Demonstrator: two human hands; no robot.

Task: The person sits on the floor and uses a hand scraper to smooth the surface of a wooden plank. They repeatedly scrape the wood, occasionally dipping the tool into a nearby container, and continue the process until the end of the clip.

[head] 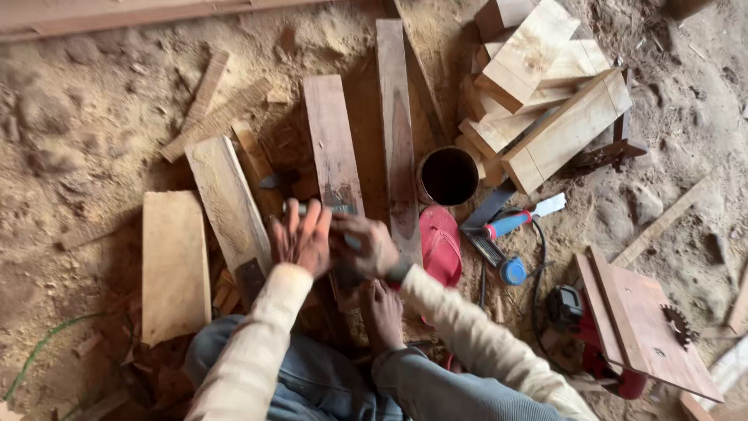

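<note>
Basically, left hand [300,238] flat and open on the reddish plank [335,168] on the sawdust floor [86,117], right hand [366,248] closed around a small metal tool [343,226] on that plank, beside the red sandal [440,245].

Reddish-brown plank [333,144] with dark stain near its lower end; second plank [397,132] same red-brown, streaky grain. Pale tan board [174,265], plain. Stacked blocks [545,93] light yellow-cream. Cup [448,176] dark inside, rusty rim. Sandal [440,245] bright red. Scraper [518,221] blue handle, white blade. Sleeves [257,343] cream, ribbed knit. Jeans [436,390] grey-blue. Floor [78,117] sandy beige sawdust.
</note>
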